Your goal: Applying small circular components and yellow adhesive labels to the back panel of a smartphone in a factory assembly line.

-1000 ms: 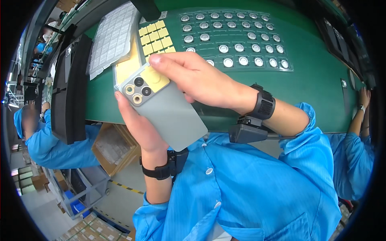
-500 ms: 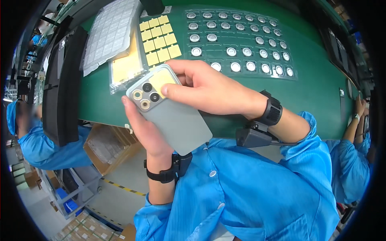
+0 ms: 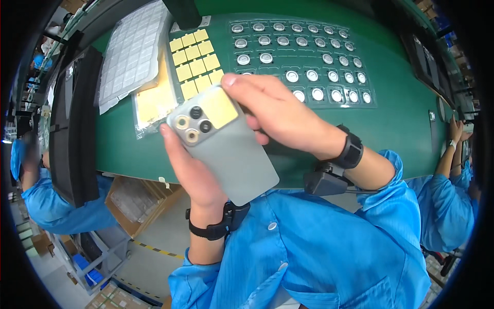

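A pale grey-green smartphone (image 3: 236, 162) is tilted back side up over the table's near edge. My left hand (image 3: 194, 177) grips it from the left and below, its thumb along the edge by the camera block. On the phone's back, right of the lenses, lies a yellow square pad (image 3: 220, 109). At the upper right corner, my right hand (image 3: 288, 116) has its thumb on the edge and curled fingertips against the phone's right side. Beyond the phone are rows of similar yellow pads (image 3: 197, 67) and a clear tray (image 3: 299, 58) of round silver parts.
A white gridded tray (image 3: 134, 56) overlaps a clear bag (image 3: 154, 103) with yellow sheets at left. Near them stand a black upright case (image 3: 77, 134) and a black post (image 3: 182, 13). Below is a cardboard box (image 3: 116, 206). Blue-clad people sit at both sides.
My right thumb has lifted off the yellow pad and moved up to the phone's top corner, uncovering the pad. The phone stays in my left hand, slightly lower and right in view.
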Available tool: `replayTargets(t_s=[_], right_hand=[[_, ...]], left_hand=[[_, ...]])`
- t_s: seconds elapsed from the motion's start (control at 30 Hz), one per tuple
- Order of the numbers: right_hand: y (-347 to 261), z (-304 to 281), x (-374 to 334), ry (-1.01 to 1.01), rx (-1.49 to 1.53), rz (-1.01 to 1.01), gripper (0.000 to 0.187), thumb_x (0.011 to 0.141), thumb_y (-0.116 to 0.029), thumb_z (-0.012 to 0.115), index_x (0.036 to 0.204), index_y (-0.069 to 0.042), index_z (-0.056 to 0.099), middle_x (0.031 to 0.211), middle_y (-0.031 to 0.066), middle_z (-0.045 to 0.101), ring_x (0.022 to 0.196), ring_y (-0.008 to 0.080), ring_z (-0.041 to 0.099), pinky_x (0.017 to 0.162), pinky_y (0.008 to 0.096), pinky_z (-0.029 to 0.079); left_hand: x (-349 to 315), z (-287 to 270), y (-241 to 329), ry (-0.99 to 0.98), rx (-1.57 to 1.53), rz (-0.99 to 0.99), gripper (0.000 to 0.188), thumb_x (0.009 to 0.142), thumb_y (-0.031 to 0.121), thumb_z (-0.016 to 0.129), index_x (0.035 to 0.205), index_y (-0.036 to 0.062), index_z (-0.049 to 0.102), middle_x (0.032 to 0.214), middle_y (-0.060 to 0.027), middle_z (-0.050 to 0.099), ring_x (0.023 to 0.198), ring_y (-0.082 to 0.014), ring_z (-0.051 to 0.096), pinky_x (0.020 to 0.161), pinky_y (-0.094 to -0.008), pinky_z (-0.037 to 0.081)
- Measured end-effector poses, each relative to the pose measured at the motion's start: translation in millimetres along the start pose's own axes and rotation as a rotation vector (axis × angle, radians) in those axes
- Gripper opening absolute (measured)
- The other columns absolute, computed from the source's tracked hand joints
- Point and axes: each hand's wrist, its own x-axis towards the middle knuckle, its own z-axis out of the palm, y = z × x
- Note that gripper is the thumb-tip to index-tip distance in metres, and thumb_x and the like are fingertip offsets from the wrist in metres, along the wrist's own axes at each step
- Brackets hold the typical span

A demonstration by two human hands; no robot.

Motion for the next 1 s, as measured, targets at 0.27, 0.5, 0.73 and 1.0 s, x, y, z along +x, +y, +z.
replayTargets(t_s=[0.27,0.5,0.73,1.0], right_hand=[[29.3,1.0,-15.8,0.074,-0.391,-0.518,0.05,0.089,-0.022,0.066,0.13,-0.001,0.049,0.115,0.0159,0.06,0.11,0.0263,0.058,0.097,0.0361,0.045],[30.8,-25.6,-23.7,-0.228,0.142,0.03,0.036,0.1,-0.017,0.05,0.132,0.0,0.051,0.114,0.0083,0.065,0.104,0.0152,0.062,0.088,0.0298,0.05],[39.6,-34.2,-31.4,-0.267,0.578,0.206,0.039,0.099,-0.021,0.057,0.13,0.003,0.053,0.116,0.0097,0.064,0.098,0.0138,0.064,0.084,0.0281,0.054],[55.0,-26.7,-32.1,-0.261,0.578,0.158,0.04,0.098,-0.023,0.057,0.129,0.002,0.054,0.117,0.0087,0.063,0.101,0.0132,0.063,0.086,0.0278,0.053]], left_hand=[[21.4,11.6,-4.8,0.035,0.067,0.055,0.069,0.101,0.06,0.03,0.14,0.0038,0.041,0.129,-0.0168,0.057,0.111,-0.025,0.059,0.093,-0.0356,0.048],[25.5,20.1,-6.0,0.091,0.431,0.134,0.034,0.097,0.013,0.059,0.128,0.0046,0.048,0.094,-0.0058,0.065,0.059,-0.0068,0.058,0.041,-0.0192,0.038],[20.9,23.3,10.0,0.007,0.494,0.062,0.029,0.096,0.016,0.057,0.122,0.0036,0.056,0.079,0.0025,0.061,0.055,-0.0017,0.05,0.042,-0.0165,0.034],[16.9,29.0,15.1,0.018,0.546,0.051,0.031,0.097,0.024,0.053,0.123,0.0062,0.057,0.077,0.0035,0.061,0.052,0.0003,0.044,0.041,-0.017,0.027]])
